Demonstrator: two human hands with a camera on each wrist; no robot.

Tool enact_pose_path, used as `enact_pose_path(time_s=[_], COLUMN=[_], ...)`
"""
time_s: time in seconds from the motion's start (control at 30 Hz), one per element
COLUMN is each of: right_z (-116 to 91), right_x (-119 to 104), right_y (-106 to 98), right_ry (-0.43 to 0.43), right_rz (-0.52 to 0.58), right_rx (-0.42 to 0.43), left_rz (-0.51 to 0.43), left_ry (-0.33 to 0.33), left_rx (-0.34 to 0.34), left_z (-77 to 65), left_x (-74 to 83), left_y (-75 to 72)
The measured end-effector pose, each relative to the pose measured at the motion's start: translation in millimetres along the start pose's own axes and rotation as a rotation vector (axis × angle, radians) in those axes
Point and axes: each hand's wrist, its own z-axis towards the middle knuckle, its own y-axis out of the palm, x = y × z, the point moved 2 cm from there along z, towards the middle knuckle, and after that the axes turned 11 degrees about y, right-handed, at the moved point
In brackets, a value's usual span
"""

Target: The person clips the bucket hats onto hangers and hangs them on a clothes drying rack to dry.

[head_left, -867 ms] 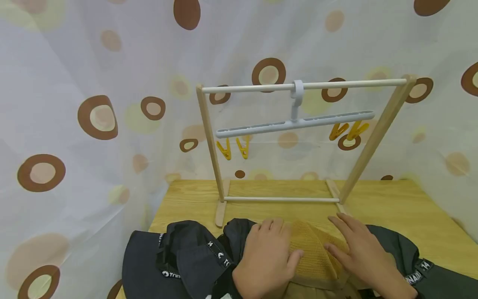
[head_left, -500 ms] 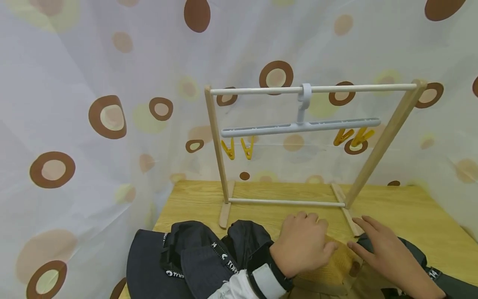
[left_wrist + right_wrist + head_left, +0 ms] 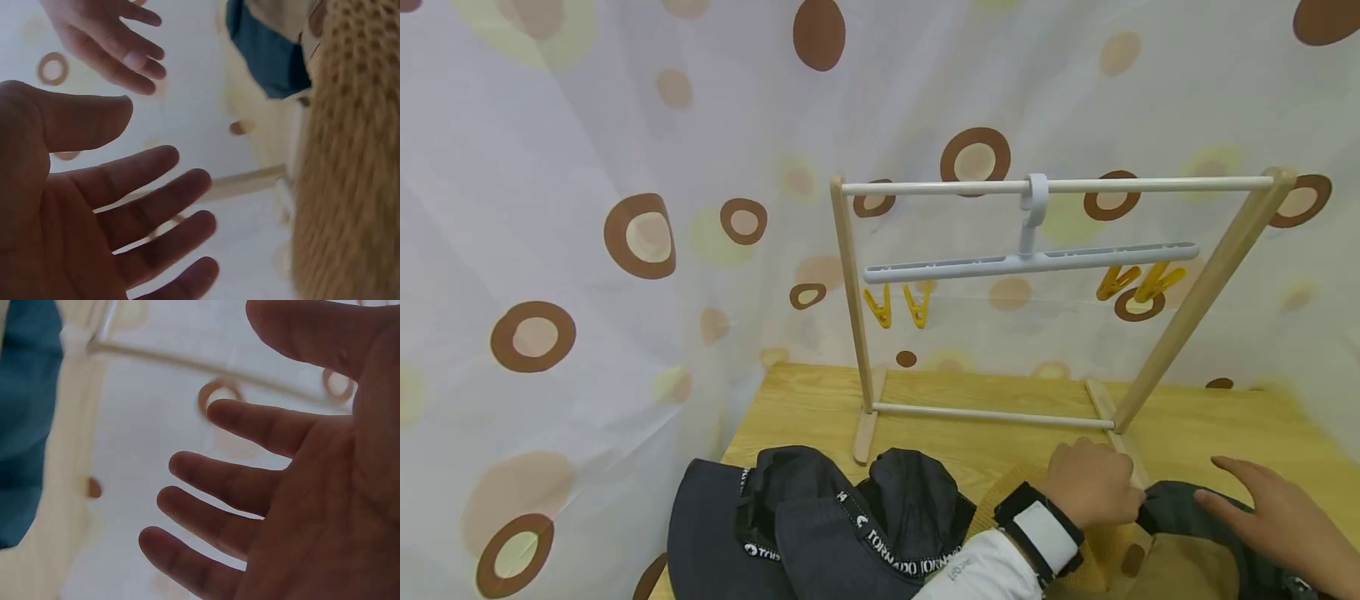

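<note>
My left hand (image 3: 1093,483) hovers over a mustard knit piece (image 3: 1105,554), its fingers loosely extended. In the left wrist view the left palm (image 3: 62,231) faces up close to the knit (image 3: 356,156), with nothing in it. My right hand (image 3: 1285,517) is held above a dark green hat-like item (image 3: 1187,504); the right wrist view shows its fingers (image 3: 231,481) spread and holding nothing. A khaki fabric piece (image 3: 1195,567) lies beside the green one. To the left lies a dark navy hat (image 3: 820,533) with a lettered band.
Behind the hats stands a wooden rack (image 3: 850,292) with a white top rod (image 3: 940,189). A pale hanger (image 3: 970,267) hangs from it, carrying several yellow clips (image 3: 917,307). The wooden table (image 3: 985,387) ends at a patterned curtain (image 3: 625,125).
Both hands have moved right over the fabric, the left from the knit's left side towards its right. The whole head view has shifted, so rack and hats appear further right.
</note>
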Motion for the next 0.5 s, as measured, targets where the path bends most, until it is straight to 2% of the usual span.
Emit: enact_pose_path(time_s=[0.2, 0.33, 0.5], right_z=[5.7, 6.7, 5.9], right_x=[28.2, 44.2, 60.3], right_y=[10.2, 17.3, 29.7], right_ry=[0.053, 0.099, 0.146], right_rz=[0.003, -0.008, -0.021], right_rx=[-0.071, -0.129, -0.206], left_rz=[-0.009, -0.01, -0.004], left_ry=[0.002, 0.007, 0.031], left_rx=[0.056, 0.076, 0.097], left_z=[16.2, 20.6, 27.1], left_x=[2.7, 1.2, 7.6], left_y=[19.7, 25.8, 30.8])
